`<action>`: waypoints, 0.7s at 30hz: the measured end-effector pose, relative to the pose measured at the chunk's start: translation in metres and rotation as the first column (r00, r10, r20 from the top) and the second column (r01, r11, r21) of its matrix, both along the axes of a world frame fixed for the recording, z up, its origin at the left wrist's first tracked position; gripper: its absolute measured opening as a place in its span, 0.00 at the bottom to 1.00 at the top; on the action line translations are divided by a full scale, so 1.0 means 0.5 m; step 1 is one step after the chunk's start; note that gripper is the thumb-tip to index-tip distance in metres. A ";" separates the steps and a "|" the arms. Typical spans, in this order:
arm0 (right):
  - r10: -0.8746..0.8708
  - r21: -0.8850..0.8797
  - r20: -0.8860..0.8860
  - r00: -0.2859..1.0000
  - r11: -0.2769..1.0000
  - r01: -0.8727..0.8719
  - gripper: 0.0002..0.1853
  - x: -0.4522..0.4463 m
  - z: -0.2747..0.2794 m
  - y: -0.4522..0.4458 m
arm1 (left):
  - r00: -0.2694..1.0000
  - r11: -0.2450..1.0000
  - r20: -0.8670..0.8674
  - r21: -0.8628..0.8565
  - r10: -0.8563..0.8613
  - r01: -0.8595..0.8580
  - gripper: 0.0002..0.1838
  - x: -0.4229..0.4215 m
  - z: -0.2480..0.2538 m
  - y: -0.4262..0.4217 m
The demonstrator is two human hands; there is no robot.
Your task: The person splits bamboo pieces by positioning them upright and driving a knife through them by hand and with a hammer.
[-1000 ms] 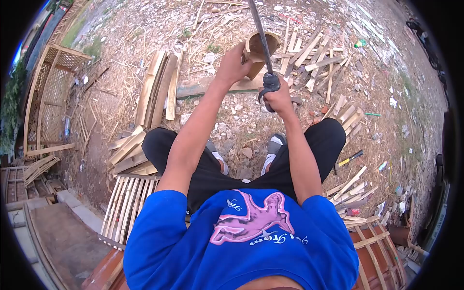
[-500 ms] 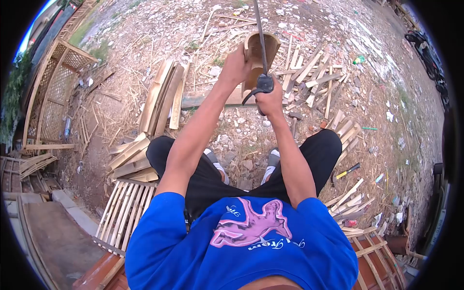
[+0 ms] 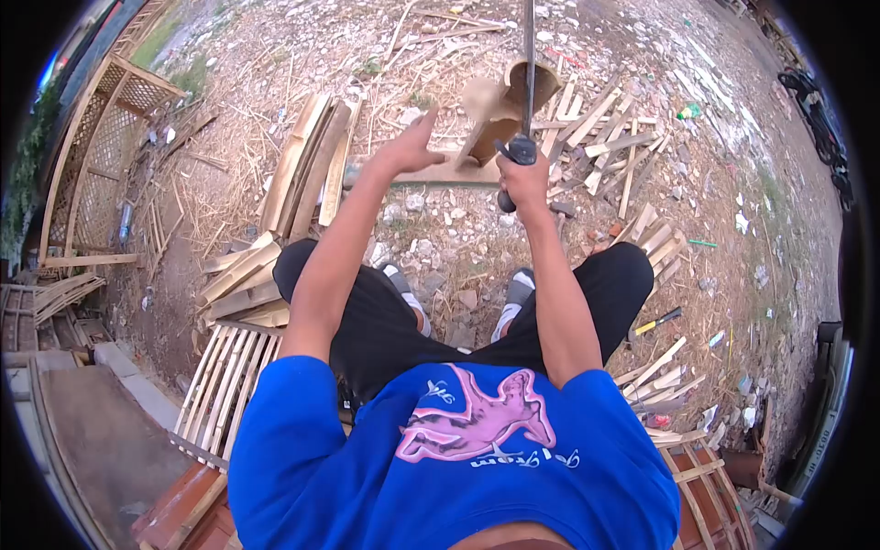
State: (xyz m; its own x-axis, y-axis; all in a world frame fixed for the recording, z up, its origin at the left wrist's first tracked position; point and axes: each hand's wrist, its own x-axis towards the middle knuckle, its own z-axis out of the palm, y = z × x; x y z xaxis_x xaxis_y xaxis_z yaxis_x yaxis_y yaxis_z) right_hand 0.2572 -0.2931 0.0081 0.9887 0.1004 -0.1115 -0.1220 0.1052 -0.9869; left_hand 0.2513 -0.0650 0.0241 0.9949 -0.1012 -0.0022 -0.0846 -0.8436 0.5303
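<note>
My right hand point(image 3: 524, 179) is wrapped round the black handle of a machete point(image 3: 529, 64), whose long blade points away from me. Beside and behind the blade is a thick split bamboo piece point(image 3: 492, 139), tilted and partly smeared by motion, with a curved hollow section point(image 3: 547, 84) at its far end. Whether the blade touches the bamboo, I cannot tell. My left hand point(image 3: 412, 151) is open, fingers spread, to the left of the bamboo and apart from it. Beneath the hand and bamboo, a wooden beam point(image 3: 412, 174) lies across the ground.
Split bamboo strips lie in piles at left point(image 3: 298, 170) and right point(image 3: 610, 137), with more beside my knees. A slatted bamboo panel point(image 3: 225, 390) is near my left side. A yellow-and-black tool point(image 3: 658, 324) lies on the ground at right. A lattice frame point(image 3: 92, 174) stands at far left.
My left hand has let go of the bamboo and moved left, its fingers opening. The bamboo has shifted and blurs. My right hand and the machete have moved slightly right.
</note>
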 end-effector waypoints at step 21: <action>0.251 -0.014 0.030 0.968 0.968 -0.250 0.13 -0.005 -0.029 -0.068 | 0.913 0.932 0.364 -0.359 0.183 -0.044 0.16 0.076 0.031 -0.141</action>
State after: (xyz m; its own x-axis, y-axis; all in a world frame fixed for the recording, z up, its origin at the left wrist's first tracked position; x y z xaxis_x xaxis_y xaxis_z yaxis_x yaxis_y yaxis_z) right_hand 0.2545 -0.3270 -0.0065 0.9352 0.3442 -0.0829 -0.1120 0.0655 -0.9916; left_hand 0.2892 -0.1355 0.0395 0.9139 0.0871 0.3966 -0.2552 -0.6365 0.7278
